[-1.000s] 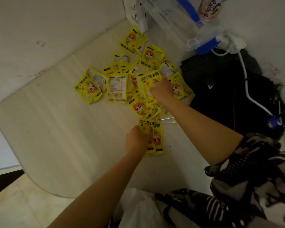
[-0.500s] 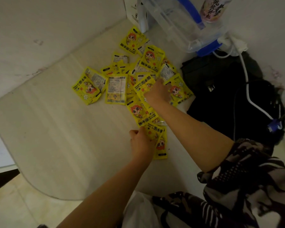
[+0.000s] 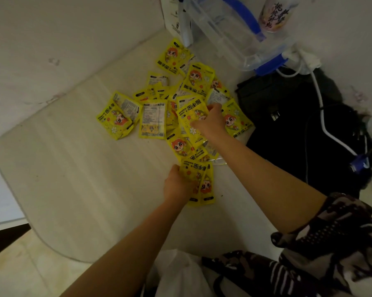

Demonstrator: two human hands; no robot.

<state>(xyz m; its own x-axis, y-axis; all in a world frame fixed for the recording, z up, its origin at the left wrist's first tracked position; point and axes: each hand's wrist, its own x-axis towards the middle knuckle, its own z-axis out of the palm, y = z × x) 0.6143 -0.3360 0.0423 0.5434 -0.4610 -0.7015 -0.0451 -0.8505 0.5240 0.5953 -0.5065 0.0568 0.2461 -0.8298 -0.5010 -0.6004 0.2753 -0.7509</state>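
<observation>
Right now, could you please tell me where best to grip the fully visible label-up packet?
Pinch the label-up packet by its near bottom edge, coming from the bare table in front: it lies flat and that edge is uncovered.

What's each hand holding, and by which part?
Left hand grips a small stack of yellow packets by its left edge. Right hand pinches a single yellow packet by its right side.

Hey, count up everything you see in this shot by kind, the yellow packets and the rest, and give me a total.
yellow packets: about 18; they overlap, so the count is not exact
clear box: 1
bottle: 1
black bag: 1
white cable: 1
Total: about 22
</observation>
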